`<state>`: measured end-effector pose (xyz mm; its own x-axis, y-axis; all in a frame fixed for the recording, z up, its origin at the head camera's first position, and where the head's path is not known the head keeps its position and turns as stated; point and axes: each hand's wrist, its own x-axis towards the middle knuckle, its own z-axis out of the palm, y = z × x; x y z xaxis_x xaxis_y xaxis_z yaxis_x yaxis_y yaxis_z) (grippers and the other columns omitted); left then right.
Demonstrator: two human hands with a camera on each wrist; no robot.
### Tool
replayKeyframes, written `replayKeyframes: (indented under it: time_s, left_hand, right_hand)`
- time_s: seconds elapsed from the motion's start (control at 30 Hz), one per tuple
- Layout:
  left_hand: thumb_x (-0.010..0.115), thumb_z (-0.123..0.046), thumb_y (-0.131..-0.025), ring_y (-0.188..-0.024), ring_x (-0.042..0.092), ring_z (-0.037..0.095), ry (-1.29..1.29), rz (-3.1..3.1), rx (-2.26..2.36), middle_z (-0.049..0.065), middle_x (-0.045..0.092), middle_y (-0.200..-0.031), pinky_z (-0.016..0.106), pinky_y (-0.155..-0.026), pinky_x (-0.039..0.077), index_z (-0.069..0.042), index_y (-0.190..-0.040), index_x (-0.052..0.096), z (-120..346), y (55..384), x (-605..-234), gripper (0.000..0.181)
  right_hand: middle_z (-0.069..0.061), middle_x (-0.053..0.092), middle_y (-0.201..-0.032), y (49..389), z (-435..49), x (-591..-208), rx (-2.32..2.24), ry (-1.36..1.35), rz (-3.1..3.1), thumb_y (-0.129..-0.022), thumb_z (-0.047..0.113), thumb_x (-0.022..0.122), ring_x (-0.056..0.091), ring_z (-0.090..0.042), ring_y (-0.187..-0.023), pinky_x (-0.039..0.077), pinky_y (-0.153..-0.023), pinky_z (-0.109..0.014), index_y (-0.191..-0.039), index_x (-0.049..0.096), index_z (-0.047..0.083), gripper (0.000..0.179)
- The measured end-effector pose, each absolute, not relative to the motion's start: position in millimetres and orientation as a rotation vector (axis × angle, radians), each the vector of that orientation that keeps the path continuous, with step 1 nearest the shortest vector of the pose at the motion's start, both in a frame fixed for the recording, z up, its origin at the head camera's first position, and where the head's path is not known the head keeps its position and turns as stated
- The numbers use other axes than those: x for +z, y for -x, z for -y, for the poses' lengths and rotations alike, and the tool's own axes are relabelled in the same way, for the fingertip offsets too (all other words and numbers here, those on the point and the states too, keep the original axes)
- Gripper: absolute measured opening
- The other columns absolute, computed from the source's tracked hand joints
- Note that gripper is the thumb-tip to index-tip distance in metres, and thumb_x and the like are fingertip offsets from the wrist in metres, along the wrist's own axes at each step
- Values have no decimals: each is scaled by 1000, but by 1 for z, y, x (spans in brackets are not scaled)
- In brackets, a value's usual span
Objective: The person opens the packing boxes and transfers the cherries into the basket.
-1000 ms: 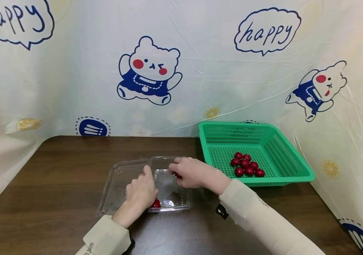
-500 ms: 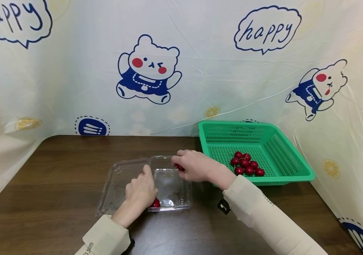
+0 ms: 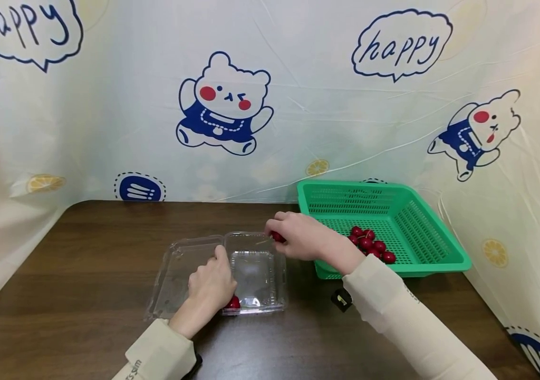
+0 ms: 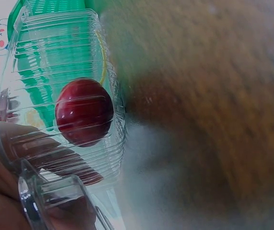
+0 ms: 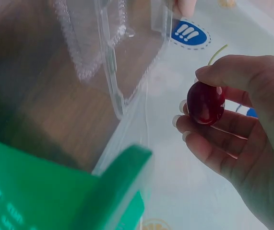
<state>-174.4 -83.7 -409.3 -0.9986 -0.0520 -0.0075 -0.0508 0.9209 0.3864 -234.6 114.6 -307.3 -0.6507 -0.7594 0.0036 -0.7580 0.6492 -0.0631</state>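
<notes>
A clear plastic clamshell box [image 3: 256,272] lies unfolded on the table, its lid [image 3: 177,272] to the left and its base to the right. My left hand [image 3: 210,282] grips it along the hinge, with the fingers reaching in past the edge. One dark red cherry [image 4: 84,112] with a yellow-green stem sits in the base's near corner, close to that hand. At the base's far right corner, my right hand [image 3: 300,236] pinches another cherry [image 5: 206,103] between thumb and fingers, held up with its stem pointing upward.
A green slotted basket [image 3: 431,237] stands at the back right, holding several cherries [image 3: 366,243]; my right forearm partly overlaps its near left side. Behind the dark wooden table [image 3: 85,274] hangs a printed curtain [image 3: 308,105].
My right hand has risen from over the box's base and shifted to the right toward the basket, still pinching the cherry. My left hand stays at the hinge.
</notes>
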Motion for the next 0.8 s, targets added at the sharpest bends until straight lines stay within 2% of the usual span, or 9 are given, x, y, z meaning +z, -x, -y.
replayKeyframes:
  time_s: [0.33,0.8]
  left_hand:
    - [58,-11,-81,-67,63,39,-81,3076,-609,15,61,-81,48,-56,46,-1,-104,38,83,174,-410,32]
    - [57,-11,-82,-65,62,38,-77,3079,-609,15,60,-80,48,-55,46,-1,-104,39,83,174,-409,30]
  right_hand:
    - [-4,63,-102,242,-136,-294,-132,1197,-2891,-92,15,65,57,-17,-84,51,-75,-33,-113,66,11,22]
    - [-4,64,-104,254,-167,-281,-207,1028,-2976,-92,17,64,59,-18,-85,51,-76,-34,-114,65,11,23]
